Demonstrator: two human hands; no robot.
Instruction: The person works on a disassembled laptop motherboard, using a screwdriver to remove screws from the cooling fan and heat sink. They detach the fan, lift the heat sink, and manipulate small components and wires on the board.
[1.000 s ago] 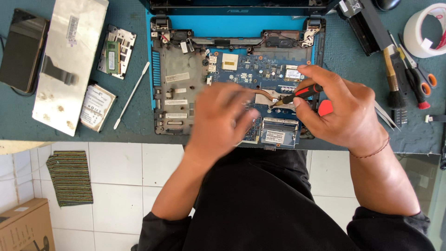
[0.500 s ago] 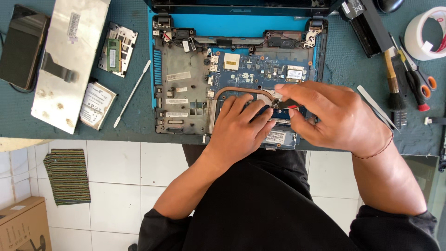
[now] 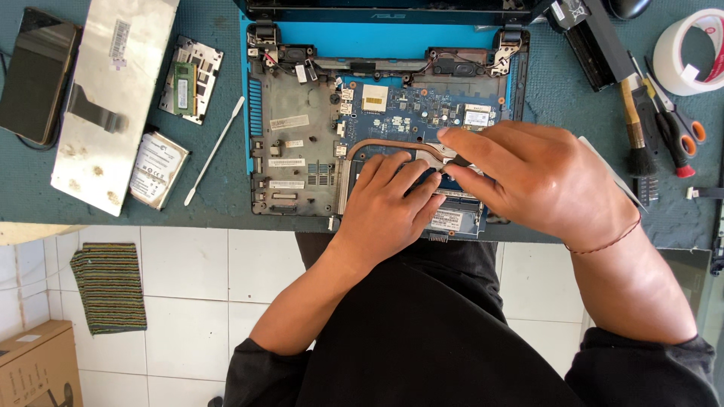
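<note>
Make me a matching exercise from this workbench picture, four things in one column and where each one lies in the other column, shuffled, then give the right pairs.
Things:
1. copper heat pipe
2. hard drive
3. tape roll
4. striped cloth

Places:
A. top right corner of the mat
B. on the tiled floor, lower left
C. inside the opened laptop, just above the left hand and beside the right hand
D. on the mat left of the laptop, by the white swab

Pairs: 1-C, 2-D, 3-A, 4-B
</note>
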